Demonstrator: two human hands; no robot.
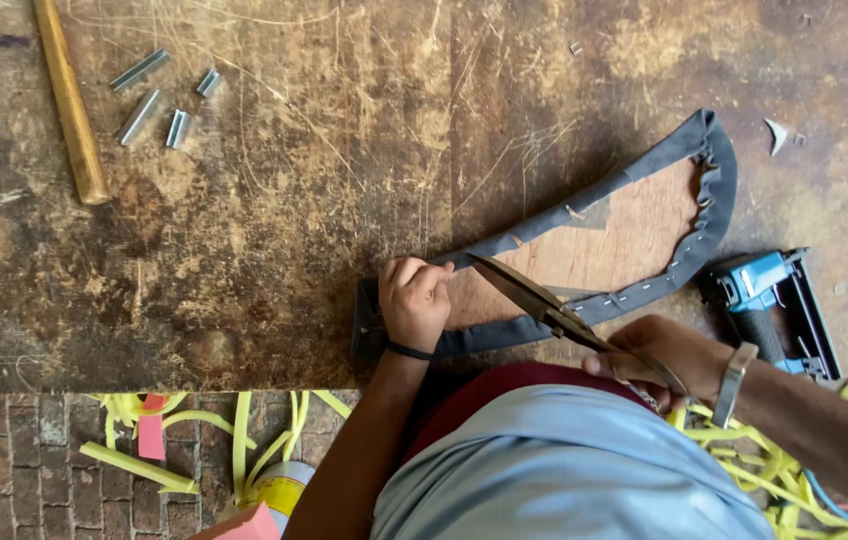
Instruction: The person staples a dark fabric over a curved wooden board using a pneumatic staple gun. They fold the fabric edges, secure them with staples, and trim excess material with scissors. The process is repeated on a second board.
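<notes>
Left hand [414, 300] grips fabric edge [504, 242] of panel [604, 250]; right hand [659, 355] clasps scissors [544, 305] (blades parted) — keep fabric taut, cut close.

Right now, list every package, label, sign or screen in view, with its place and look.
Can or tin: on the brick floor below the table edge, round, yellow body with a pale top, partly hidden by yellow strips.
Dark band on the blue stapler: right of the hands, possibly a label, too small to tell.
No signs or screens.

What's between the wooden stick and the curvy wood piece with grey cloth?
In the head view, four small staple strips lie just right of the wooden stick. Beyond them, only bare scratched table reaches the cloth-edged panel.
</notes>
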